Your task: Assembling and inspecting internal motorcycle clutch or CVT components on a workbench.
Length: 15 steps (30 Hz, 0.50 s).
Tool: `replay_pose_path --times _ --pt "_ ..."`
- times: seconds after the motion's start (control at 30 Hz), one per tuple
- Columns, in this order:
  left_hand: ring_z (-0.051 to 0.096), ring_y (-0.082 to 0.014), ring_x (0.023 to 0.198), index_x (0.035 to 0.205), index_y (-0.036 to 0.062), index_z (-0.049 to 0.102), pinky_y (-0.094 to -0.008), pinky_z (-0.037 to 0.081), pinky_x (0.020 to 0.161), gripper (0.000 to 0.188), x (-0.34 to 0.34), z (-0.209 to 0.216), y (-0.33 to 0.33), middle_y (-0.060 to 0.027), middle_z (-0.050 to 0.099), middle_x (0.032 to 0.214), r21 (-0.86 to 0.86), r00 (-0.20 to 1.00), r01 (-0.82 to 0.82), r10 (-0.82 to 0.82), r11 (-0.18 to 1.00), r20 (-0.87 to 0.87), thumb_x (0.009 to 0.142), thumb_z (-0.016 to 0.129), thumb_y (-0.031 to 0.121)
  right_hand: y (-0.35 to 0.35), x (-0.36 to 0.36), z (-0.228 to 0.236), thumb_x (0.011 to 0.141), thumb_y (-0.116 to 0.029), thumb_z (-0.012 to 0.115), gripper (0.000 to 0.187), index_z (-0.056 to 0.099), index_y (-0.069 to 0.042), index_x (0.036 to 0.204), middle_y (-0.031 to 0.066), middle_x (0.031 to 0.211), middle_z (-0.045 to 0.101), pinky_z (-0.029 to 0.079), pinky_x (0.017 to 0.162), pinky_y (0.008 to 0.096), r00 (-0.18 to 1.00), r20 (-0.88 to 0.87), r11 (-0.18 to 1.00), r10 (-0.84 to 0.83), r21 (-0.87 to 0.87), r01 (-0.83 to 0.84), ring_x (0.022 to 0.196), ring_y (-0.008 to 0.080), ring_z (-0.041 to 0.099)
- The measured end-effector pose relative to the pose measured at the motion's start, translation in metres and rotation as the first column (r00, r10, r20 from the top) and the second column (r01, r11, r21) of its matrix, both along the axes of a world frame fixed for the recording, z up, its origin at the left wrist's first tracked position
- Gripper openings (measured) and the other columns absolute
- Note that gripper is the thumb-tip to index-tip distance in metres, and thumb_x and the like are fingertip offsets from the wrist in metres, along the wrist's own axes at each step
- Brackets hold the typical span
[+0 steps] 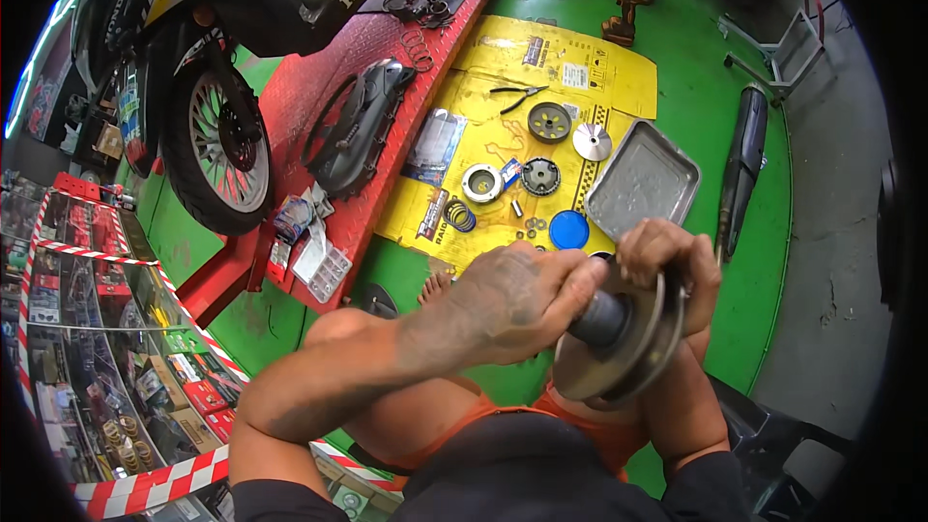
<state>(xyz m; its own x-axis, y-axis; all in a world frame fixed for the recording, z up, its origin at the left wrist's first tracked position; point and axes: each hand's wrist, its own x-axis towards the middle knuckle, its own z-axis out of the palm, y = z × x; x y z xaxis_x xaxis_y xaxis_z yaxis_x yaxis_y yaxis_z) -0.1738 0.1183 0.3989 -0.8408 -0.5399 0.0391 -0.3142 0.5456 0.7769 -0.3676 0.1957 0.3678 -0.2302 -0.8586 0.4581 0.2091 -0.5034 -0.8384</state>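
Note:
Over my lap I hold a scooter's driven pulley (590, 372), two round metal sheaves with a dark cylindrical hub (601, 318). My left hand (527, 295) is wrapped round the hub end. At the far edge of the sheaves, my right hand (674, 266) grips the rim with bent fingers. Beyond my hands, on yellow cardboard (474, 68), lie a blue round lid (568, 229), a coil spring (459, 216), a clutch assembly (540, 176), a clutch bell (550, 122), a shiny pulley face (592, 142), a pale ring-shaped part (481, 183) and several small rollers (531, 228).
A metal tray (643, 179) stands right of the parts. Pliers (518, 98) lie farther off, with a cordless impact driver (625, 8) beyond. On the left, a red lift platform (333, 68) carries a scooter (222, 135) and a black cover (360, 126). An exhaust (743, 164) lies by the wall.

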Motion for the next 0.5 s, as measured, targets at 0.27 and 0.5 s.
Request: replay_pose_path --times 0.27,0.5 --pt "0.073 -0.0336 0.084 0.109 0.0071 0.07 -0.0459 0.058 0.075 0.038 0.019 -0.068 -0.265 -0.0141 0.076 0.097 -0.458 0.769 -0.099 0.36 0.884 0.529 0.099 0.061 0.043 -0.006 -0.033 -0.019 0.111 -0.043 0.02 0.062 0.051 -0.01 0.069 0.0058 0.065 0.049 0.045 0.067 0.0358 0.773 0.63 0.941 0.068 0.218 -0.26 0.061 0.0194 0.051" --pt "0.069 -0.0381 0.103 0.128 0.0081 0.061 -0.0517 0.057 0.089 0.038 -0.017 -0.169 -0.512 -0.0189 0.067 0.121 -0.621 0.744 -0.207 0.534 0.756 0.401 0.099 0.059 0.033 -0.026 -0.06 -0.041 0.112 -0.043 0.014 0.064 0.051 -0.008 0.073 0.0086 0.067 0.048 0.047 0.067 0.0405 0.691 0.715 0.916 -0.104 0.34 -0.214 0.061 0.0226 0.052"
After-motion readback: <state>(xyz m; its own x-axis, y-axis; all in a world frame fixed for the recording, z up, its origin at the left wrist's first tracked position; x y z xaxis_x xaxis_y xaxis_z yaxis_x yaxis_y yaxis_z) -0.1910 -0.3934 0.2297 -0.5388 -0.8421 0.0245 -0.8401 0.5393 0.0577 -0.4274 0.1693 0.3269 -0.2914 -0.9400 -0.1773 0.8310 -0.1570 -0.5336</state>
